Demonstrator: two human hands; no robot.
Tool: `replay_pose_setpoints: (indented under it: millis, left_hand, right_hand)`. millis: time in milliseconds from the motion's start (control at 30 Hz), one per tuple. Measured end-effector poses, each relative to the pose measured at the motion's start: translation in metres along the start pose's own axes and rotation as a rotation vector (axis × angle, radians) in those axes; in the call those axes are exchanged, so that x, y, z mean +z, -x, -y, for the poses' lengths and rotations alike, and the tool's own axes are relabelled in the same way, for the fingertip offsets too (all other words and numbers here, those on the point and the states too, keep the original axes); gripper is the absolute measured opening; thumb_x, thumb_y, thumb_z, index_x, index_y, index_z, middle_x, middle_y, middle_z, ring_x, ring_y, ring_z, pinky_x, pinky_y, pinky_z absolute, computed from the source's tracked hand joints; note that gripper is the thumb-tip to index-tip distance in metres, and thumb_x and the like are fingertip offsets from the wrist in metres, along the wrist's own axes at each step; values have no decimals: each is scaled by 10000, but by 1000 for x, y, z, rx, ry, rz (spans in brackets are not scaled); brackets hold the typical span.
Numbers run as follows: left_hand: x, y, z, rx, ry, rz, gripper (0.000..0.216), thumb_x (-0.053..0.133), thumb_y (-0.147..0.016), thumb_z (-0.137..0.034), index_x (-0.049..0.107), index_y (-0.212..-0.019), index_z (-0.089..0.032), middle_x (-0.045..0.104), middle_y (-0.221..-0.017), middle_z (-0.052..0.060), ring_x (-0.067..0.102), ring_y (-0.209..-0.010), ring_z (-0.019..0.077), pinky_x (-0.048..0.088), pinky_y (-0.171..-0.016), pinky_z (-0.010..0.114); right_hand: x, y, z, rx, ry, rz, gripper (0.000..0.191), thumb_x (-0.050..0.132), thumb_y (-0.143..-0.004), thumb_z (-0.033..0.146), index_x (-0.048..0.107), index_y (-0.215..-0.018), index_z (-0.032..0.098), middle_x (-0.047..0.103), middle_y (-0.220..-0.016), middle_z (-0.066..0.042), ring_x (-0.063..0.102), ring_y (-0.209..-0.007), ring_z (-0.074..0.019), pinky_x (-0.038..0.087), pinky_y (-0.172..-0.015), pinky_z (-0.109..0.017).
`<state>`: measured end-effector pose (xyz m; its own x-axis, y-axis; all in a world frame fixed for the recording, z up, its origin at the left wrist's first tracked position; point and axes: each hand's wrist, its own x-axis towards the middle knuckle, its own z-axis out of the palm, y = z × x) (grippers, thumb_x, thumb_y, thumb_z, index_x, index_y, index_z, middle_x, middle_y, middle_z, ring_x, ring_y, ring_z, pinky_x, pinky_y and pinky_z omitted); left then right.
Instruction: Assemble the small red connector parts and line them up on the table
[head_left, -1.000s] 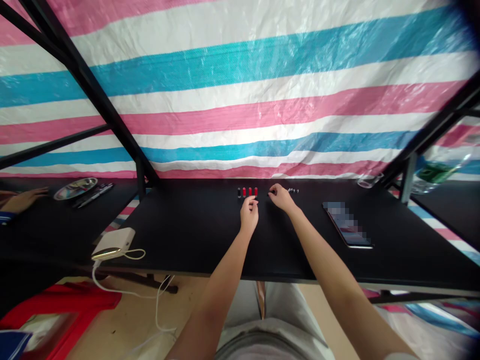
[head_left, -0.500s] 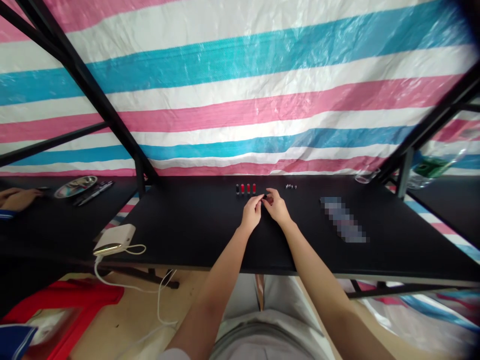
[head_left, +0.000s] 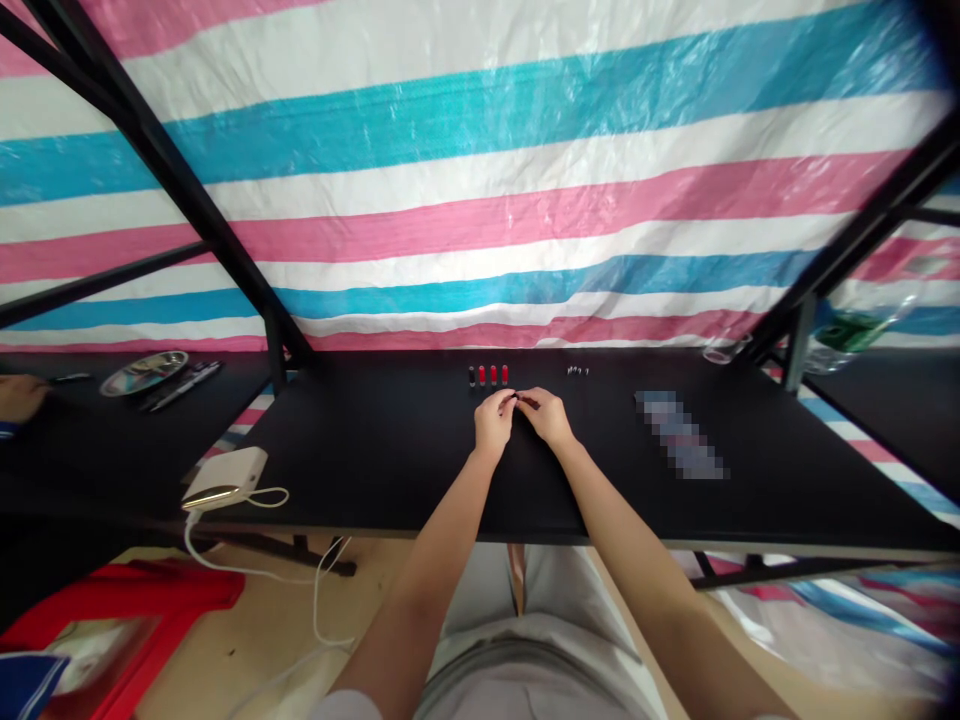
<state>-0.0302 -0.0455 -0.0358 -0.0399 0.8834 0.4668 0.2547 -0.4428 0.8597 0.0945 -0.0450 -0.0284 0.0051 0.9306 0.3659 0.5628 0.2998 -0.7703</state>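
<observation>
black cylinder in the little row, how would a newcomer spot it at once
On the black table in front of the striped sheet, look just beyond the person's left hand. A short row of four small cylinders sits there. The black cylinder is at the row's left end, the only dark one beside three red ones.

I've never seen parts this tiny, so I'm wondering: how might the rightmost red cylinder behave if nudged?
The rightmost red cylinder would probably feel light, being far smaller than the left hand near it. Its narrow, rounded-looking body might roll if lying or tip if standing; I can't tell which. Its straight outline suggests stiff rather than floppy.
</observation>
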Motion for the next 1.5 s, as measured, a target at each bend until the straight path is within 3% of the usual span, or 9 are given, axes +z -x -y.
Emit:
replay_pose_setpoints:
  millis: [133, 400, 700, 867, 967, 1133, 1267, 1367, 1500]
  left_hand:
    - [1, -1, 0, -121, 130, -78, 164, 574, -761, -289, 617, -892, -201, 659, -793, 48, 641, -731, 162, 515, -741, 321]
    - [1, -5, -11, -239, 346, -174, 228, 572, -760, -323, 548, -894, -140, 649, -807, 75, 651, -744, 165, 522, -679, 295]
    - [0, -5, -16, -262, 341, -123, 266, 597, -732, -340, 570, -907, -141, 644, -792, 63, 632, -649, 140, 503, -562, 245]
    - [-1, -5, -15, -264, 342, -36, 272, 627, -702, -334, 593, -897, -148, 629, -774, 48, 611, -604, 123, 493, -534, 235]
    - [-1, -5, -14, -272, 342, -14, 271, 634, -694, -333, 597, -893, -153, 622, -770, 41, 601, -597, 114, 489, -527, 226]
    - [0, -5, -14, -277, 324, 6, 298, 626, -702, -328, 598, -944, -157, 612, -812, 46, 601, -625, 109, 484, -534, 212]
    - [-3, -7, -12, -309, 321, -119, 296, 579, -738, -337, 580, -966, -147, 615, -810, 53, 580, -577, 90, 454, -498, 196]
    - [-5, -9, -10, -340, 318, -232, 262, 546, -758, -346, 577, -905, -131, 612, -760, 48, 553, -528, 75, 423, -462, 183]
    - [-6, -11, -8, -345, 318, -277, 242, 537, -758, -341, 572, -875, -132, 604, -729, 36, 534, -503, 68, 398, -440, 175]
  right_hand:
    - [0, 0, 2, 44, 23, -40, 262, 517, -793, 340, 657, -959, 193, 625, -879, -52, 571, -720, -139, 466, -712, -254]
    - [-1, 0, -2, 39, 87, -102, 294, 493, -816, 309, 638, -1042, 189, 586, -860, -49, 549, -702, -128, 464, -723, -244]
    - [1, 0, -12, -106, 127, -170, 290, 468, -830, 339, 653, -1004, 200, 559, -823, -55, 549, -709, -152, 475, -691, -279]
    - [1, 1, -8, -230, 100, -125, 322, 421, -835, 247, 563, -1120, 201, 549, -954, -72, 559, -832, -165, 483, -728, -286]
    - [1, 1, -7, -234, 36, -120, 298, 422, -813, 211, 546, -1082, 177, 541, -969, -79, 566, -801, -156, 488, -735, -296]
    - [3, -5, -11, -119, -6, -160, 131, 501, -758, 239, 578, -834, 166, 553, -882, -68, 562, -713, -148, 483, -688, -295]
    - [5, -18, -13, 150, 39, -218, 147, 584, -702, 279, 587, -784, 157, 583, -746, -37, 551, -648, -144, 455, -663, -283]
    - [5, -30, -13, 292, 127, -163, 132, 587, -704, 279, 597, -786, 177, 613, -714, -12, 566, -688, -150, 423, -696, -284]
    - [7, -43, -11, 323, 276, -71, 98, 588, -717, 281, 601, -777, 205, 640, -787, -2, 568, -795, -165, 379, -739, -300]
